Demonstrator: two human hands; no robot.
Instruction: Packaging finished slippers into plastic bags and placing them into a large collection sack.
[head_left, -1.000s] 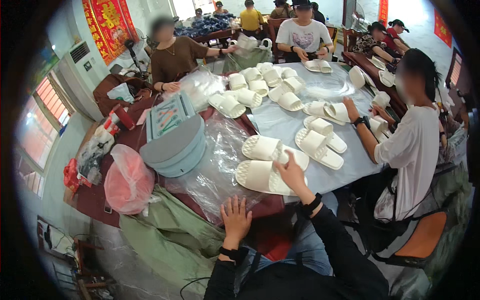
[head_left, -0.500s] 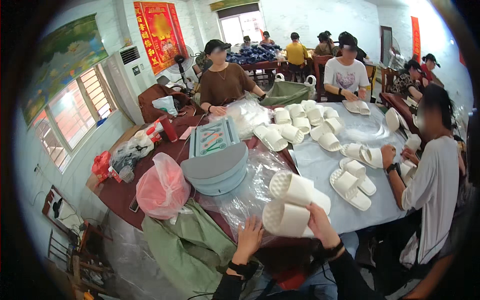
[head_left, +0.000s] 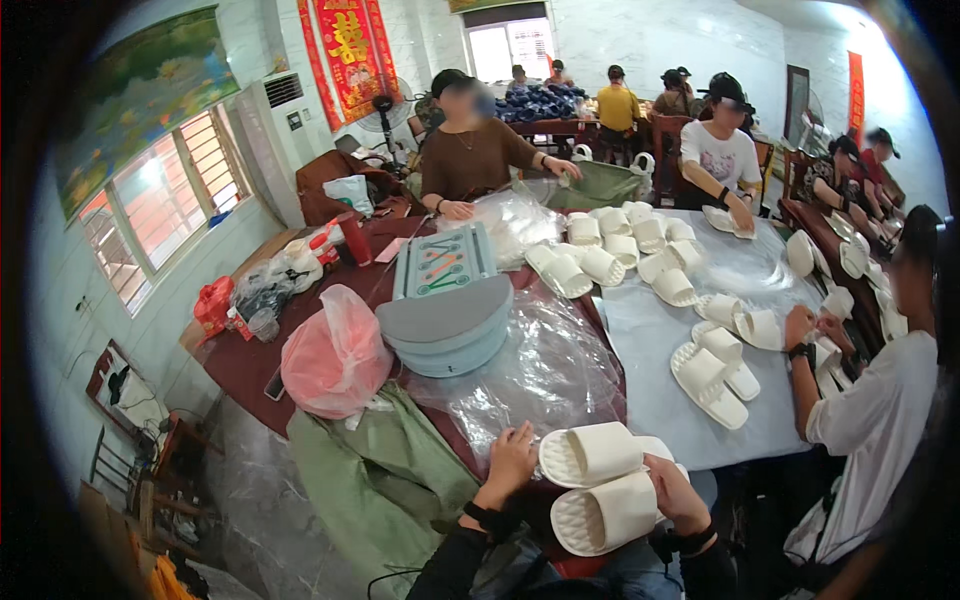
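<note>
A pair of cream-white slide slippers (head_left: pixel 612 452) is gripped at its side by my right hand (head_left: pixel 682 494). Their open toes point left, low in front of me. My left hand (head_left: pixel 512 462) has its fingers curled together at the near edge of a clear plastic bag (head_left: pixel 530 385), just left of the slippers. What lies under those fingertips is partly hidden. More white slippers (head_left: pixel 708 370) sit in pairs on the grey sheet (head_left: pixel 640 330) covering the table's right side.
A grey-blue stool-like box (head_left: pixel 445 330) and a pink plastic bag (head_left: pixel 338 350) stand on the dark red tablecloth (head_left: pixel 255 365). Green cloth (head_left: pixel 385 480) hangs at the near edge. Co-workers handle slippers at the right and far side; another stands by a plastic bag heap (head_left: pixel 510 225).
My right hand has brought the slippers lower and nearer, tilting them flatter. The left hand's fingers have gone from spread to curled at the plastic. The whole view has shifted slightly.
</note>
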